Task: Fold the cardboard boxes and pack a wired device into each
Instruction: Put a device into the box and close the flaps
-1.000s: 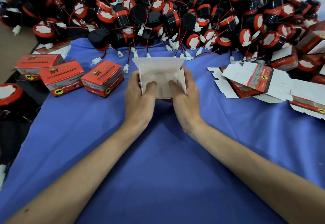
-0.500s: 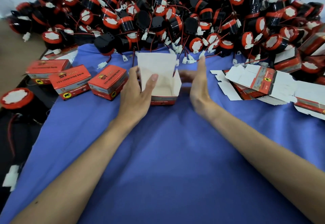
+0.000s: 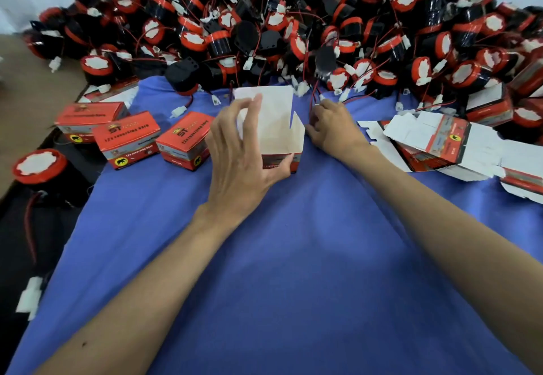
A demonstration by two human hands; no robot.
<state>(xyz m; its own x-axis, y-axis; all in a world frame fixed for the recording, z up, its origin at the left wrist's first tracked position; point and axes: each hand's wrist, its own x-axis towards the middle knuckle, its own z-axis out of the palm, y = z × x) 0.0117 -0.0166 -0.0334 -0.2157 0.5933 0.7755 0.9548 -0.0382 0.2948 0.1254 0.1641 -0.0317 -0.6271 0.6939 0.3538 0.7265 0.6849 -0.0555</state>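
1. the left hand (image 3: 241,166) is gripping the open box (image 3: 273,130), mouth facing up.
2. the right hand (image 3: 332,127) is hovering just right of the box, fingers curled; any grasp cannot be told.
3. the wired devices (image 3: 293,36) are lying just beyond, nearest the right hand.

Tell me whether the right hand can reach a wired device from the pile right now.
Probably yes: the right hand is at the near edge of the device pile, beside the open box, with nothing in between.

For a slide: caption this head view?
Left hand holds an open box on blue cloth; right hand reaches toward piled wired devices.
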